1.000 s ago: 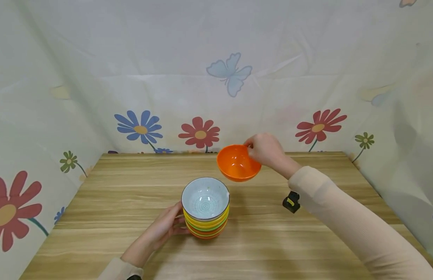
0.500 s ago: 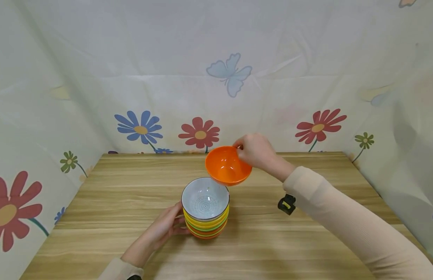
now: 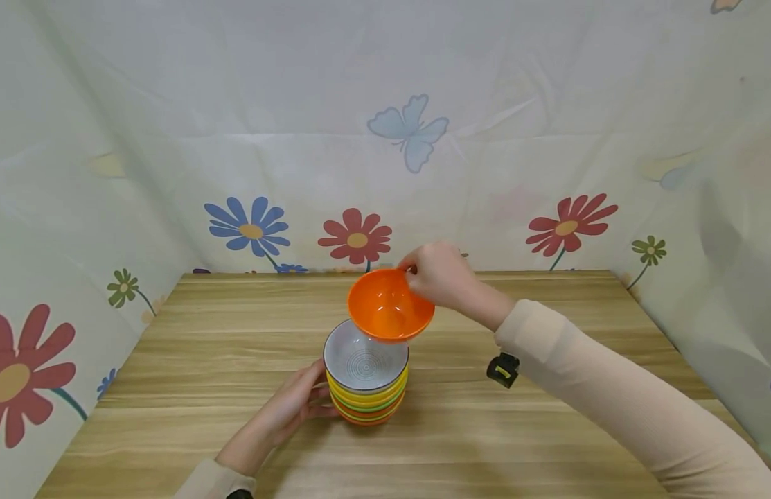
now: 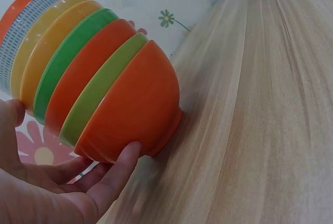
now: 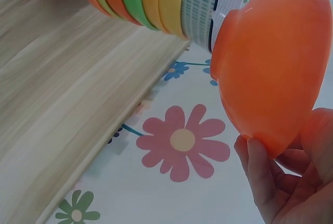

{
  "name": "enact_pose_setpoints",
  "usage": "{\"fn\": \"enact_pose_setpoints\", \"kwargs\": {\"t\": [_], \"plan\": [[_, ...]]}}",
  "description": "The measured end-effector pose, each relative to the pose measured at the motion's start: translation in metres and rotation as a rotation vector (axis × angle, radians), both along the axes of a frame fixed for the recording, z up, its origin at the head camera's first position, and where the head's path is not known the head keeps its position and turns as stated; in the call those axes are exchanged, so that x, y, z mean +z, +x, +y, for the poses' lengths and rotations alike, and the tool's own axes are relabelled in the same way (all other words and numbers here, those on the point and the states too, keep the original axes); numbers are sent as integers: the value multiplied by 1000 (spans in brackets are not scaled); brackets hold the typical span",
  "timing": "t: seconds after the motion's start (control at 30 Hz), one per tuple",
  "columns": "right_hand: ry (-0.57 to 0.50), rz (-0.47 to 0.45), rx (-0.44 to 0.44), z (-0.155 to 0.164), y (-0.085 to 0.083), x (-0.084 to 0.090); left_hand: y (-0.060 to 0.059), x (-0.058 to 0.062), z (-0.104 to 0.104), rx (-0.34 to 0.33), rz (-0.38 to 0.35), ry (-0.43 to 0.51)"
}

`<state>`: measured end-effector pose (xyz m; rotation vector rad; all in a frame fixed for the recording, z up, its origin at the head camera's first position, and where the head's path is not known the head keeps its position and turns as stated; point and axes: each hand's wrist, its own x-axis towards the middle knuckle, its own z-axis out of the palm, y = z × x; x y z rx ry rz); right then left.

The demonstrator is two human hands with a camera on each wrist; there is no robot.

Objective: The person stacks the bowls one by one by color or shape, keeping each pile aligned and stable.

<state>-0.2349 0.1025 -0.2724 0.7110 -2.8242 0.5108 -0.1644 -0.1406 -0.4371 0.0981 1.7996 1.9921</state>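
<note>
My right hand (image 3: 444,276) pinches the rim of an orange bowl (image 3: 390,308), tilted in the air over the back right of a bowl stack. At the top of that stack sits a pale grey bowl (image 3: 360,364) with a dark rim and ring pattern. Beneath it are yellow, green and orange bowls; the lowest, an orange bowl (image 4: 138,99), stands on the table. My left hand (image 3: 291,405) rests against the stack's left side, fingertips touching the bowls. In the right wrist view, the held bowl (image 5: 276,68) overlaps the grey bowl's rim; contact cannot be told.
The wooden table (image 3: 516,430) carries the stack near its middle. A white cloth backdrop (image 3: 298,166) with printed flowers and a butterfly rises behind and at both sides. A black wrist camera (image 3: 503,369) hangs below the right sleeve.
My right hand has moved left and slightly down with the orange bowl, from right of the stack to above the grey bowl. My left hand and the stack have stayed still.
</note>
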Motion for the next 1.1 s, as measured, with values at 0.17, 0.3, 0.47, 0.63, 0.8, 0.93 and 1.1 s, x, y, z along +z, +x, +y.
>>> {"fn": "enact_pose_setpoints", "kwargs": {"t": [0.17, 0.3, 0.47, 0.63, 0.8, 0.93, 1.1], "plan": [[-10, -12, 41, -6, 4, -2, 0, 0, 0, -7, 1, 1], [-6, -13, 75, -10, 7, -5, 1, 1, -1, -10, 3, 1], [-1, 9, 102, -13, 9, -10, 1, 2, -1, -9, 2, 2], [-19, -26, 110, -16, 12, -13, 1, 2, 0, -1, -2, 3], [-40, -37, 122, -19, 14, -17, 1, 2, -1, 2, -1, 0], [-71, -65, 115, -22, 16, -20, 0, 1, -1, 4, -6, -7], [-82, -88, 92, -24, 17, -23, -1, 0, -1, -4, -1, -8]]}}
